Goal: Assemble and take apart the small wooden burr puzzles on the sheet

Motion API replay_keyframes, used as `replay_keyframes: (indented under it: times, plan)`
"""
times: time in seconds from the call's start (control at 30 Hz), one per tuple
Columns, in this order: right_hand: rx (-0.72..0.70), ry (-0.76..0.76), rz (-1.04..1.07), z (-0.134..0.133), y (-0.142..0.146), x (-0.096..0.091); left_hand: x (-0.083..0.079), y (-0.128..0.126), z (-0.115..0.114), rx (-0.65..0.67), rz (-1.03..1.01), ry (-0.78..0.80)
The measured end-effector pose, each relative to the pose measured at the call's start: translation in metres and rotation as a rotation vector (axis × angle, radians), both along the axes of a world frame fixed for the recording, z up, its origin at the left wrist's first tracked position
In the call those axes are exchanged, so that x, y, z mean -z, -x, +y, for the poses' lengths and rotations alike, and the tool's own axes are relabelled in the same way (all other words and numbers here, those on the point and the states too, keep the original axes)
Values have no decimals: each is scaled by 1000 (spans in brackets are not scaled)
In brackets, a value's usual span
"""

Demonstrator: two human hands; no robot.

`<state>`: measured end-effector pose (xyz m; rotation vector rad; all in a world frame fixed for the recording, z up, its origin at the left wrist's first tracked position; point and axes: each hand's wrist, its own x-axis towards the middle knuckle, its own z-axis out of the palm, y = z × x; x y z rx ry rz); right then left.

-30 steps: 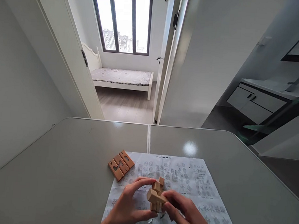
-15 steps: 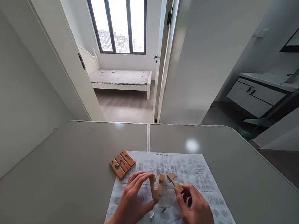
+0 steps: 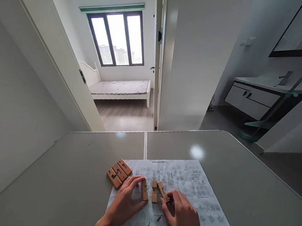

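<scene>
Wooden cluster held up between both hands a second ago is now apart, its pieces flat on the printed sheet (image 3: 187, 184) on the desk (image 3: 71, 176). Left hand (image 3: 126, 204) grip narrow, pinching left block (image 3: 145, 190) end to end. Right hand (image 3: 182, 216) grip narrow on near end of angled block (image 3: 161, 190). Middle block (image 3: 154, 193) lies loose between the grips. Darker pieces (image 3: 119, 168) sit just beyond left grip.
</scene>
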<state>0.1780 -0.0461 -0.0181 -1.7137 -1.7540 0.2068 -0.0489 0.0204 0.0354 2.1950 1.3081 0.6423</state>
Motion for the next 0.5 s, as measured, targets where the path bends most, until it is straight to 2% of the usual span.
replay_keyframes:
  times: [0.13,0.3,0.4,0.5]
  plan:
    - [-140,10,14,9,1,-9,-7,-3,1,81,42,45]
    - [-361,57,52,19,-6,-23,-11,-16,6,172,90,19]
    - [-474,89,122,25,-14,-25,-12,-25,10,208,118,-3]
    - [-519,95,221,31,-21,-24,-16,-31,10,204,129,-8]
